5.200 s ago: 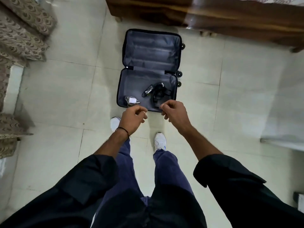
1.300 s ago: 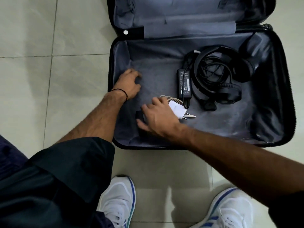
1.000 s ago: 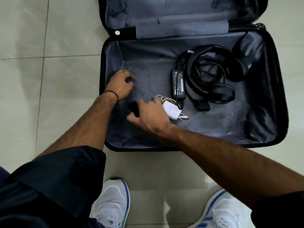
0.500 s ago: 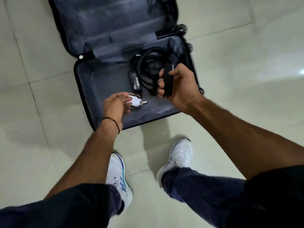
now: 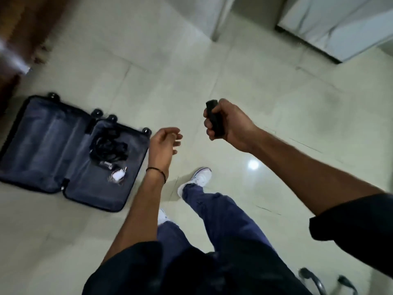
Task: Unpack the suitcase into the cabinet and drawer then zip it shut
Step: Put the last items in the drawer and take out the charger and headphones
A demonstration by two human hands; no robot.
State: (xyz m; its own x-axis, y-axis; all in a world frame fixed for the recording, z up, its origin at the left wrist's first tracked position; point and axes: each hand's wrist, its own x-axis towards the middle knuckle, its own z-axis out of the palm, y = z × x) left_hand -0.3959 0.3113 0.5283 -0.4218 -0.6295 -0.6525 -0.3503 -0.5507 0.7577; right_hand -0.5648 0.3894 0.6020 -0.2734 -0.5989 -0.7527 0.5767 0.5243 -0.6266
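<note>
A person's right hand (image 5: 231, 124) is held out in front of the body above a pale, glossy tiled floor (image 5: 276, 88). Its fingers (image 5: 208, 124) and thumb are curled tightly round a small black oblong object (image 5: 215, 119). The object stands roughly upright in the fist, its top end poking out above the fingers. The picture is too blurred to tell what the object is.

The left hand (image 5: 162, 143) hangs just to the left of those fingers and a little lower, not touching them. Its fingers (image 5: 177, 136) are loosely curled and partly spread, and they hold nothing. A thin black band (image 5: 156, 170) circles the left wrist.

Further left of the left fingers, an open dark suitcase with grey-blue fabric lining (image 5: 42, 145) lies flat on the floor, both halves spread out. Its nearer half, the one closest to the left fingers, holds a tangle of black headphones and cables (image 5: 108, 143). Beside the tangle lies a small white charger plug (image 5: 118, 174) with a pale cord. The far half shows only lining.

Below the hands are blue trousers (image 5: 223, 213) and a white trainer (image 5: 198, 177). Far beyond the right fingers, at the upper right, stands a pale, blurred panel of furniture (image 5: 340, 24).
</note>
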